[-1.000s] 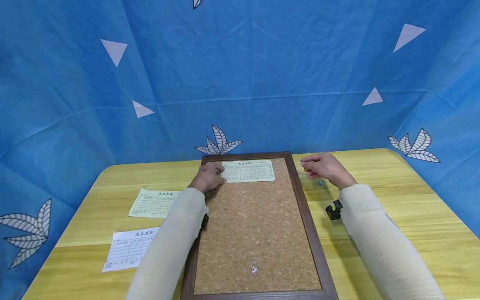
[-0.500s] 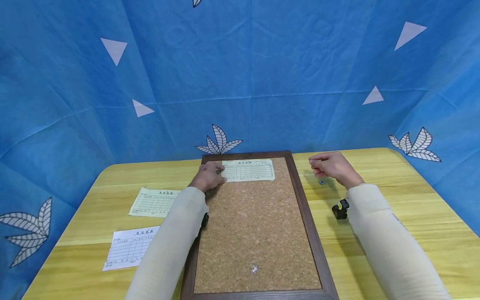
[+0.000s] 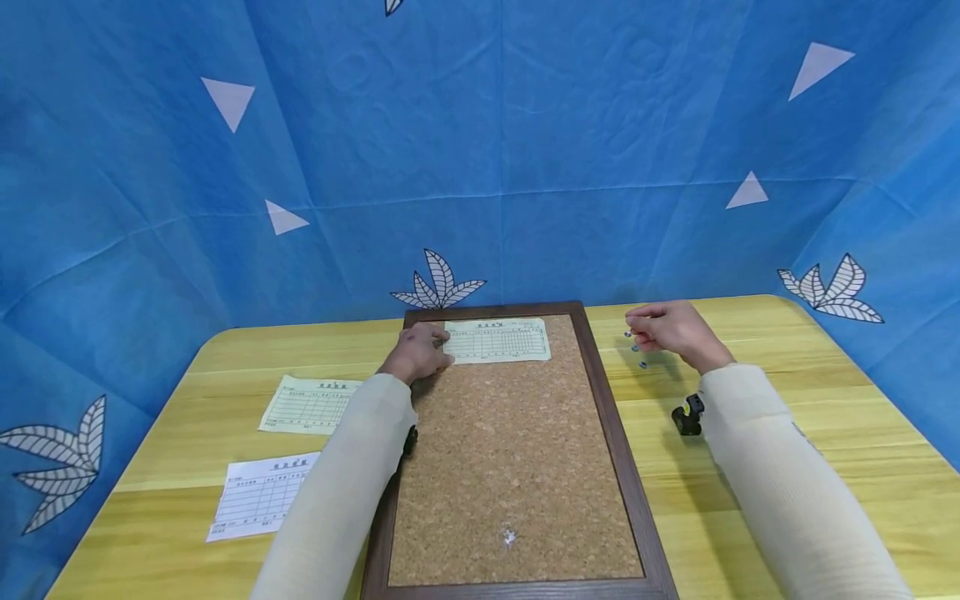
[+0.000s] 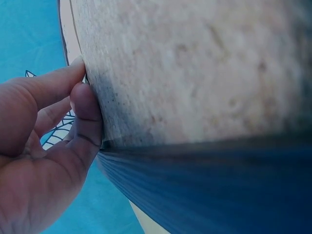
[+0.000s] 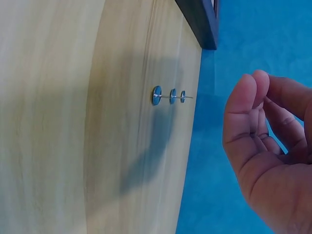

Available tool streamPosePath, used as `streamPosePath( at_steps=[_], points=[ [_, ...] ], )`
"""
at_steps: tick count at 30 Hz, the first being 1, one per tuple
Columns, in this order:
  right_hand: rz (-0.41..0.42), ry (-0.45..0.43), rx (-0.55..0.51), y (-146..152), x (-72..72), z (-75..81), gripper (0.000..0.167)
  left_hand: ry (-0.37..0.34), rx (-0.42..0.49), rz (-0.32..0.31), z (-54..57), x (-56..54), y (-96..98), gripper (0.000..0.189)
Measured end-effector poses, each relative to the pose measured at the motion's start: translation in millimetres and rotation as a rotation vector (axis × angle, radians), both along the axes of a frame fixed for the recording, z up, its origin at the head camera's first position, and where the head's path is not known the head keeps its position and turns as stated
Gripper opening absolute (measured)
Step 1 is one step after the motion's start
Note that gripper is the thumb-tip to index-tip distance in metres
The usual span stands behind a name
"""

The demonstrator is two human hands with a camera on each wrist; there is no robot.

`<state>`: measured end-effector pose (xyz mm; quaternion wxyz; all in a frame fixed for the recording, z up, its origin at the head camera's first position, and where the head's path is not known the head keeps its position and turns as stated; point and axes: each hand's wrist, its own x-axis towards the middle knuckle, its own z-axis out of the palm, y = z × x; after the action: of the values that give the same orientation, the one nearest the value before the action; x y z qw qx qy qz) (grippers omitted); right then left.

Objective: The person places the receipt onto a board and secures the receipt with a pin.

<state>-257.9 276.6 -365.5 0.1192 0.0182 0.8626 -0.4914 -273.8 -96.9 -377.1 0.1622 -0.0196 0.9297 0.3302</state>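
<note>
My left hand (image 3: 417, 353) rests at the left end of a pale green printed slip (image 3: 497, 342), fingertips and thumb apart on its edge. The slip lies flat at the top of a cork board (image 3: 517, 467) in a dark brown frame. In the left wrist view, the fingers (image 4: 87, 117) touch down close to the board's surface. My right hand (image 3: 670, 327) hovers over the table right of the board, thumb and forefinger tips together; nothing shows between them. Below it, three thumbtacks (image 5: 156, 95) stand in a row, points up.
Another pale green slip (image 3: 306, 407) and a white slip (image 3: 258, 497) lie on the wooden table left of the board, partly behind the left sleeve. A small shiny mark (image 3: 509, 538) sits low on the cork. A blue patterned curtain (image 3: 570, 150) hangs behind the table.
My right hand has shifted right, away from the board, and more of the thumbtacks now show under it. The left hand and slips have stayed put.
</note>
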Motion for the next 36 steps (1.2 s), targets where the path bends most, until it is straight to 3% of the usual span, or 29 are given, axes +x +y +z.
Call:
streamPosePath(
  at_steps=[15,36],
  points=[
    [-0.029,0.000,0.013,5.4,-5.9,-9.0,0.039,-0.012,-0.026,0.023,-3.9,-5.4,0.9,0.047],
    [-0.059,-0.028,0.076,7.4,-17.8,-23.4,0.036,-0.013,-0.034,0.013,-1.3,-2.7,1.3,0.045]
  ],
)
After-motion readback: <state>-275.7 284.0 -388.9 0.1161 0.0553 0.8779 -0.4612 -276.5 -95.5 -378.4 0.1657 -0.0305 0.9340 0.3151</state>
